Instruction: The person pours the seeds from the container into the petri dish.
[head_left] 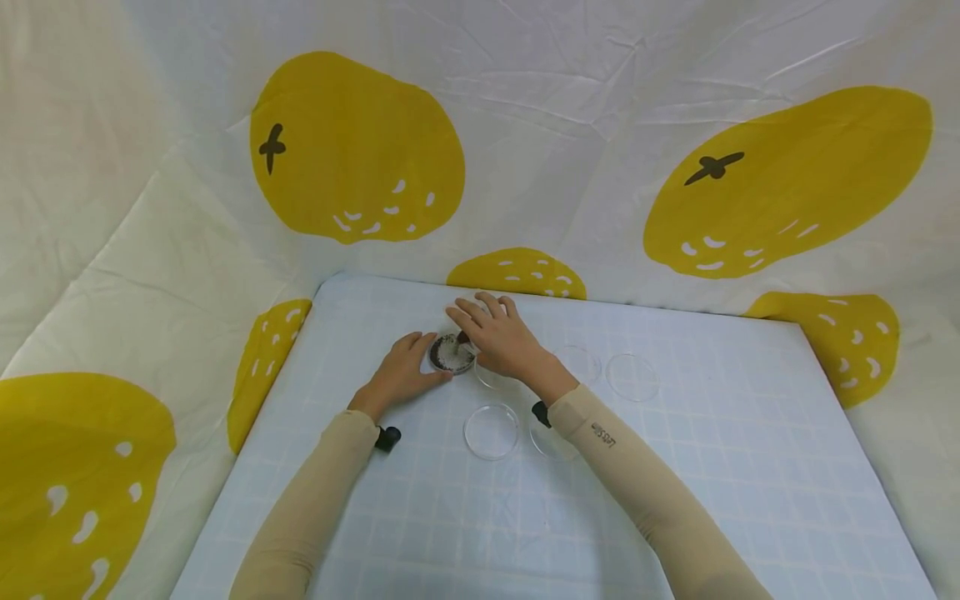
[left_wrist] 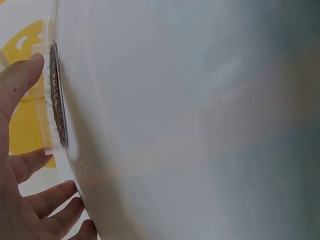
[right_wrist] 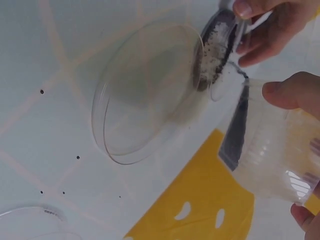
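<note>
Pale blue and faintly checked, the surface (head_left: pixel 712 500) carries my work near its far edge, closer to the far left corner than to the far right one. There rests the filled dish (head_left: pixel 434 363), shallow, clear and round; in it I see dark, grainy material (left_wrist: pixel 57 100) with white bits (right_wrist: pixel 217 45) spread over the middle. I have the filled dish in the left grip (head_left: pixel 402 372), pinched between thumb and forefinger at opposite sides of the rim, the other fingers fanned out beside it.

My right grip (head_left: pixel 504 337) is grasping a clear cup (right_wrist: pixel 272 140), thumb on 1 side and fingers on the other. I hold it tipped, mouth toward the filled dish, with a dark band (right_wrist: pixel 235 132) lying just inside the mouth. I cannot tell whether its lip touches the dish's rim.

I count 5 more clear dishes (head_left: pixel 491 432): 1 just beside the filled dish, partly behind my right grip; 2 farther toward the right edge; and 2 closer to the near edge, 1 of them partly covered by the right forearm (head_left: pixel 637 492). A few dark specks (right_wrist: pixel 42 92) dot the surface. Beyond the far edge hangs white fabric printed with yellow fruit shapes (head_left: pixel 360 150).
</note>
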